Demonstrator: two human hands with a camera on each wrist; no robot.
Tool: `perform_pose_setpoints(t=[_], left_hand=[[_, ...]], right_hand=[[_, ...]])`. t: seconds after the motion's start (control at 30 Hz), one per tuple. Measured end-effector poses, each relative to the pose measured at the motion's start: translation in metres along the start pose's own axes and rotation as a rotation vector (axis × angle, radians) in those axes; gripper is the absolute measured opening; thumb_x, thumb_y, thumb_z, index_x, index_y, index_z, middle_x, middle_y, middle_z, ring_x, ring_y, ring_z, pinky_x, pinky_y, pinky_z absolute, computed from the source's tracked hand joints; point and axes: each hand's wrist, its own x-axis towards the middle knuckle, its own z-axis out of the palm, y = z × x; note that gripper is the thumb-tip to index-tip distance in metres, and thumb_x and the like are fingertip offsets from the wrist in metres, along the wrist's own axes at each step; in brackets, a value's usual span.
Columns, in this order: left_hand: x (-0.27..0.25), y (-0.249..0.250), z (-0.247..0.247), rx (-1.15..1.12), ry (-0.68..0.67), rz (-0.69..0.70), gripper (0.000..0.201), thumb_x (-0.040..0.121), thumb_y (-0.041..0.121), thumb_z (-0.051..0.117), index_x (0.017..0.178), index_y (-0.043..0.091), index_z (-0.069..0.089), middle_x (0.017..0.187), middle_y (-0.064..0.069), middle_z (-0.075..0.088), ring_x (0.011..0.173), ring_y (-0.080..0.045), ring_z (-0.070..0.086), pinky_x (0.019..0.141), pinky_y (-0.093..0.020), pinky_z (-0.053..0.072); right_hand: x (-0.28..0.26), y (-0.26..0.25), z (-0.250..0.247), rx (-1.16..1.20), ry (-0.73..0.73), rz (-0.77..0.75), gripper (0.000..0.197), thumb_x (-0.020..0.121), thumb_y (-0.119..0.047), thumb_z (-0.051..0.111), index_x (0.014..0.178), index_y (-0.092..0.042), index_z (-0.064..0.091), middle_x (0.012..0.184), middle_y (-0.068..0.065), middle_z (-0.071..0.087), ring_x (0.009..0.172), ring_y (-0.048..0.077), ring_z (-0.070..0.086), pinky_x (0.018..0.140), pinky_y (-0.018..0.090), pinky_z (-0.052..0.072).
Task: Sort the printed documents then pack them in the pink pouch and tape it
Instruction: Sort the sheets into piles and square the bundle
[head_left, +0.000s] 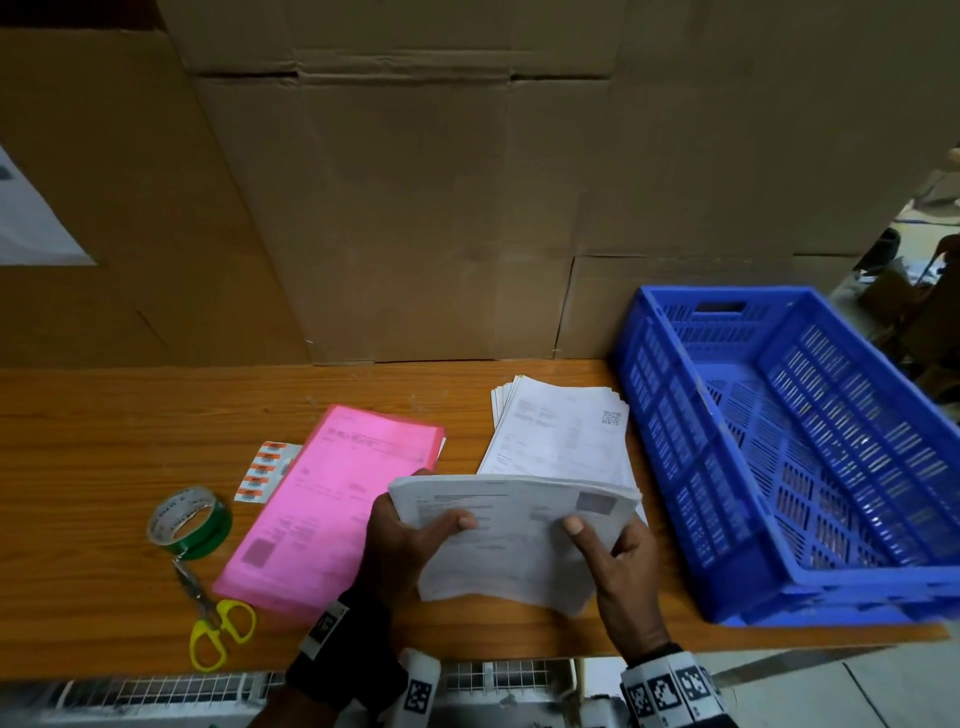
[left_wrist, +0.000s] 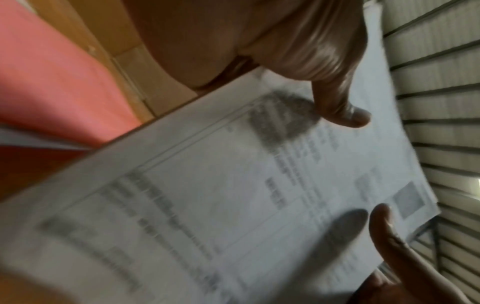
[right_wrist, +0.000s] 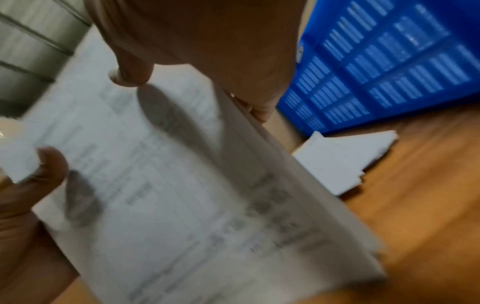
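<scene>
Both hands hold a thick stack of white printed documents (head_left: 514, 535) above the table's front edge. My left hand (head_left: 410, 540) grips its left side, thumb on top (left_wrist: 345, 115). My right hand (head_left: 613, 561) grips the right side, thumb on the top sheet (right_wrist: 130, 76). The same stack fills the left wrist view (left_wrist: 207, 205) and the right wrist view (right_wrist: 168, 195), blurred. A second pile of white sheets (head_left: 561, 431) lies fanned on the table behind it. The pink pouch (head_left: 332, 504) lies flat to the left. A green tape roll (head_left: 189, 522) stands left of the pouch.
Yellow-handled scissors (head_left: 218, 623) lie below the tape. A strip of orange labels (head_left: 265, 470) sits by the pouch's left edge. A blue slatted crate (head_left: 789, 447) stands at the table's right end. Cardboard boxes (head_left: 415, 208) wall off the back of the wooden table (head_left: 104, 415).
</scene>
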Motion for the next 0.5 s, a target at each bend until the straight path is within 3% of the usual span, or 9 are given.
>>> perform_pose_setpoints(t=[0.13, 0.23, 0.33, 0.4, 0.5], left_hand=[[-0.007, -0.030, -0.008, 0.011, -0.053, -0.193, 0.049, 0.038, 0.039, 0.081, 0.082, 0.019, 0.072, 0.081, 0.006, 0.077, 0.077, -0.010, 0.073, 0.062, -0.020, 0.056], [-0.011, -0.042, -0.008, 0.019, -0.079, -0.241, 0.049, 0.037, 0.035, 0.081, 0.082, 0.019, 0.072, 0.082, 0.006, 0.077, 0.078, -0.009, 0.073, 0.062, -0.020, 0.056], [-0.014, -0.059, -0.011, 0.046, -0.059, -0.274, 0.052, 0.038, 0.034, 0.082, 0.086, 0.016, 0.071, 0.085, 0.005, 0.077, 0.081, -0.010, 0.073, 0.066, -0.025, 0.058], [-0.016, -0.069, -0.016, 0.102, -0.058, -0.283, 0.052, 0.043, 0.033, 0.084, 0.090, 0.017, 0.071, 0.088, 0.007, 0.077, 0.084, -0.010, 0.072, 0.071, -0.027, 0.059], [-0.021, -0.080, -0.014, 0.152, -0.062, -0.301, 0.058, 0.045, 0.031, 0.086, 0.098, 0.014, 0.067, 0.089, 0.014, 0.076, 0.084, -0.008, 0.071, 0.066, -0.018, 0.055]], right_hand=[[-0.007, 0.026, -0.010, -0.001, -0.075, 0.208, 0.075, 0.058, -0.061, 0.088, 0.111, -0.012, 0.068, 0.106, -0.005, 0.077, 0.097, 0.011, 0.073, 0.076, 0.023, 0.059], [-0.008, 0.039, -0.014, 0.002, -0.092, 0.308, 0.071, 0.056, -0.049, 0.092, 0.112, -0.012, 0.068, 0.106, -0.003, 0.077, 0.099, 0.017, 0.073, 0.076, 0.024, 0.059], [-0.009, 0.050, -0.017, -0.008, -0.116, 0.376, 0.085, 0.047, -0.056, 0.093, 0.115, -0.010, 0.068, 0.109, -0.001, 0.077, 0.100, 0.017, 0.073, 0.078, 0.028, 0.060], [-0.010, 0.055, -0.019, 0.000, -0.127, 0.420, 0.087, 0.049, -0.055, 0.093, 0.118, -0.008, 0.066, 0.110, 0.000, 0.076, 0.101, 0.018, 0.073, 0.079, 0.031, 0.060], [-0.014, 0.059, -0.017, -0.009, -0.121, 0.472, 0.081, 0.053, -0.047, 0.092, 0.120, -0.009, 0.065, 0.112, 0.001, 0.076, 0.103, 0.020, 0.072, 0.079, 0.033, 0.060]])
